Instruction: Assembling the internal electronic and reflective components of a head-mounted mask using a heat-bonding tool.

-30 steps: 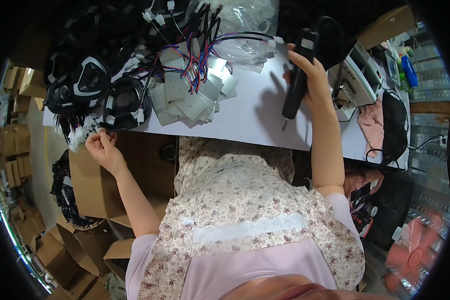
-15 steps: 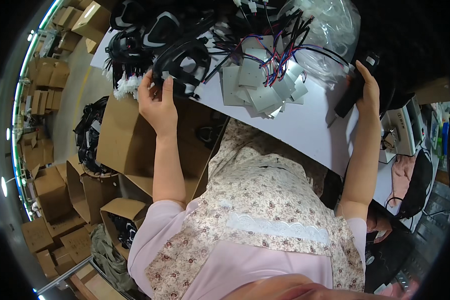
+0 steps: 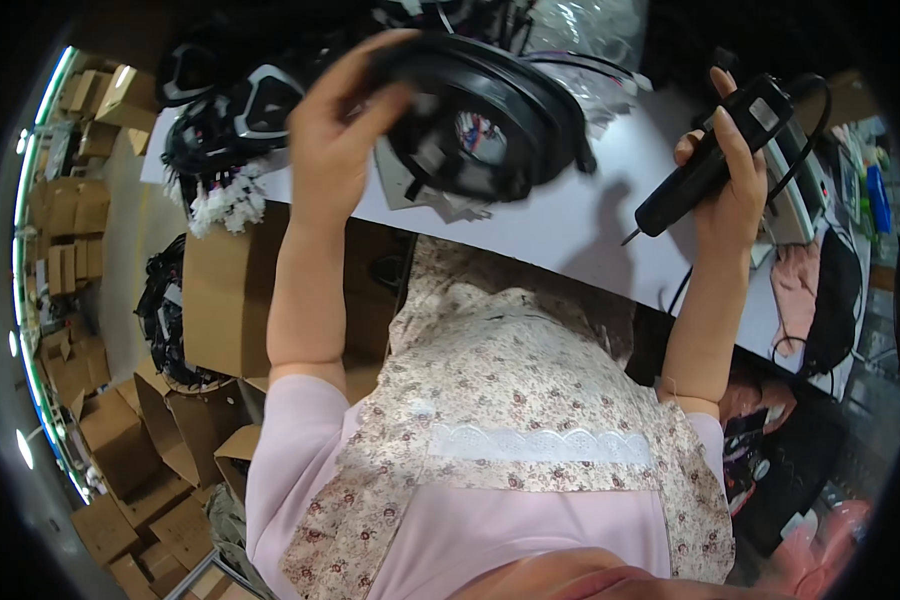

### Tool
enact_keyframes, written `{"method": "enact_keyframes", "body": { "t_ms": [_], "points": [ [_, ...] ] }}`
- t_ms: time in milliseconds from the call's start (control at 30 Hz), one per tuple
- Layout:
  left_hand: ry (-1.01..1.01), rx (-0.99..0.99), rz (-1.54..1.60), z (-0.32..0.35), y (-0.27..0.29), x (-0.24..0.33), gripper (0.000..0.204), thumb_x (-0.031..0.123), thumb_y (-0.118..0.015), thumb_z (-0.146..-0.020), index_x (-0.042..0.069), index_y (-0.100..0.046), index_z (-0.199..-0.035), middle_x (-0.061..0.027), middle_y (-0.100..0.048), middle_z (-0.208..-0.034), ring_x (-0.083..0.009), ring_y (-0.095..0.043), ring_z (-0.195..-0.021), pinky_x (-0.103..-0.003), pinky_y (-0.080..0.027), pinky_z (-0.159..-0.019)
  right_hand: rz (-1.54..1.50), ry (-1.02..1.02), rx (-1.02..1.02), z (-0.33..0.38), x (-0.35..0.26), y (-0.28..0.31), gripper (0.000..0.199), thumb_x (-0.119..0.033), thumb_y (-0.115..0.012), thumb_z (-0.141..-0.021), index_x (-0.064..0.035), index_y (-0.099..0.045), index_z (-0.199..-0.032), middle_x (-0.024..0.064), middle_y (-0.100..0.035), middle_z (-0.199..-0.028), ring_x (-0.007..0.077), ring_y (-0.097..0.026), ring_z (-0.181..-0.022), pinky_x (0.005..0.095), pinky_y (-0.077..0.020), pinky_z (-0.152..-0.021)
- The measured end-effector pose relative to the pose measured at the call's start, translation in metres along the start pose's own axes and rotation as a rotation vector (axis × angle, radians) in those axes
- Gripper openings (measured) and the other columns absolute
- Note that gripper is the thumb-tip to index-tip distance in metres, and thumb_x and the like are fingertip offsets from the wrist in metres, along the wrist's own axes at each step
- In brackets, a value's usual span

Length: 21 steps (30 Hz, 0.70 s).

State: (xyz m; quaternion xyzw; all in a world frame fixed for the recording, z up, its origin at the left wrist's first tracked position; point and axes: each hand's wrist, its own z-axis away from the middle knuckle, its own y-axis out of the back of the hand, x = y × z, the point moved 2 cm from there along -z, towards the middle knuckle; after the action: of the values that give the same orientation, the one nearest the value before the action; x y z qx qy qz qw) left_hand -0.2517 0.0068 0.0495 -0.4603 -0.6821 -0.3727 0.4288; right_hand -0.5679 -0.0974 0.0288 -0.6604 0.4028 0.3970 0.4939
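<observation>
My left hand point(image 3: 335, 140) is closed on the rim of a black plastic ring-shaped housing point(image 3: 555, 120), holding it up over the white table point(image 3: 590, 225). The housing is slightly blurred, and through its opening some red and blue wires point(image 3: 477, 130) show. Partly hidden behind it lie silver metal plates point(image 3: 398, 180). In my right hand point(image 3: 735, 185) is a black electric screwdriver point(image 3: 682, 182), its thin bit pointing down and left above the tabletop. A cord loops from the tool's upper end.
More black housings point(image 3: 265, 105) with white connectors point(image 3: 225, 203) crowd the table's left end. Clear plastic bags point(image 3: 605, 40) lie at the back. An open cardboard box point(image 3: 215, 290) stands below the left edge. A pink cloth point(image 3: 796, 285) and a white device point(image 3: 792, 190) are at the right.
My left hand has lifted the black housing from the pile and carried it right, over the metal plates. My right hand has raised the electric screwdriver off the table.
</observation>
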Motion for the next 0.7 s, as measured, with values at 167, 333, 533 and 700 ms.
{"method": "enact_keyframes", "body": {
  "t_ms": [167,333,533,700],
  "points": [
    [0.038,-0.704,-0.193,-0.035,-0.109,-0.054,0.04,0.012,-0.068,-0.094,0.004,-0.066,-0.133,-0.0095,-0.073,-0.119,-0.0175,-0.067,-0.106,-0.031,-0.052,-0.094,0.052,0.031,-0.115,0.031,-0.029,0.025,0.051,-0.016,-0.057,-0.1,0.011,-0.044,-0.142,0.0272,-0.043,-0.154,0.0135,-0.063,-0.07,0.0243,-0.0507,-0.06],
    [-0.138,-0.989,-0.368,-0.05,-0.19,-0.079,0.039,0.018,-0.071,-0.093,0.008,-0.067,-0.131,-0.0191,-0.071,-0.12,-0.035,-0.068,-0.109,-0.041,-0.053,-0.094,0.163,-0.191,-0.122,0.052,-0.029,0.048,0.076,-0.024,-0.069,-0.088,0.0122,-0.039,-0.147,0.0242,-0.049,-0.149,0.0124,-0.063,-0.064,0.0239,-0.0504,-0.058],
    [-0.423,-0.608,-0.59,-0.014,-0.198,-0.086,0.041,0.027,-0.074,-0.088,0.005,-0.065,-0.122,-0.0135,-0.066,-0.118,-0.0352,-0.063,-0.11,-0.046,-0.051,-0.094,0.123,-0.394,-0.076,0.066,-0.007,0.066,0.068,-0.021,-0.077,-0.084,0.0039,-0.052,-0.142,0.0157,-0.06,-0.137,0.0152,-0.065,-0.066,0.0282,-0.0521,-0.058],
    [-0.405,-0.551,-0.578,0.027,-0.162,-0.074,0.049,0.026,-0.078,-0.083,0.001,-0.063,-0.123,-0.0166,-0.061,-0.126,-0.0369,-0.059,-0.116,-0.048,-0.047,-0.099,0.168,-0.496,-0.19,0.079,0.002,0.067,0.067,-0.022,-0.082,-0.079,0.0031,-0.059,-0.137,0.0102,-0.057,-0.142,0.0124,-0.065,-0.074,0.0266,-0.0523,-0.063]
  ]
}}
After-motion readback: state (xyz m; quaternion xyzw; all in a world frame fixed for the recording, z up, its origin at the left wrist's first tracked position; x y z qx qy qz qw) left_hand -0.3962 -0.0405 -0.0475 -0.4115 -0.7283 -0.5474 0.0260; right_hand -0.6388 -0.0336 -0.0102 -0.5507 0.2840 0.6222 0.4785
